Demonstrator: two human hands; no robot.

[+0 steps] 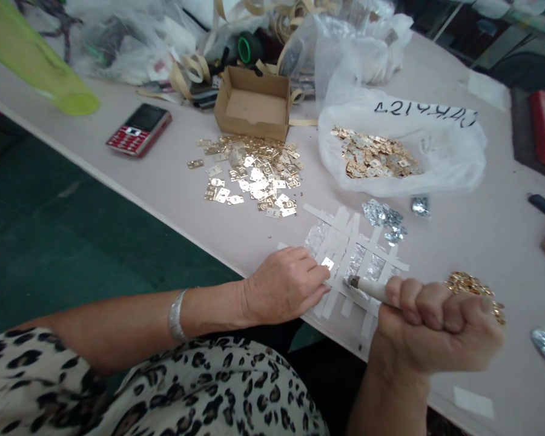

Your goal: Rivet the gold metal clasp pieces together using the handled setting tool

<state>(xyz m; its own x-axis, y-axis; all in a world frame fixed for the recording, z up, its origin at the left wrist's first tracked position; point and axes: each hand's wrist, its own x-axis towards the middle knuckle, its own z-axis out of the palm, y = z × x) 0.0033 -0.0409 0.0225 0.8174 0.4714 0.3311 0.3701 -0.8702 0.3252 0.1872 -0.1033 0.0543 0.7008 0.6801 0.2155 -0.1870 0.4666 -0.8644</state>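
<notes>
Leopard-print sleeve (154, 387), pen-shaped tool (367, 288) tip-leftward

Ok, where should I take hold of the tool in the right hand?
Take the pale handle from the right, wrapping it in a closed fist well behind the dark tip. The handle is long and rounded, and the tip points left over the taped foil, so that end should stay free. The right hand grips it this way.

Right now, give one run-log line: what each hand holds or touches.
Left hand: beside small metal plate on tape strips | Right hand: grips cream-handled tool
</notes>
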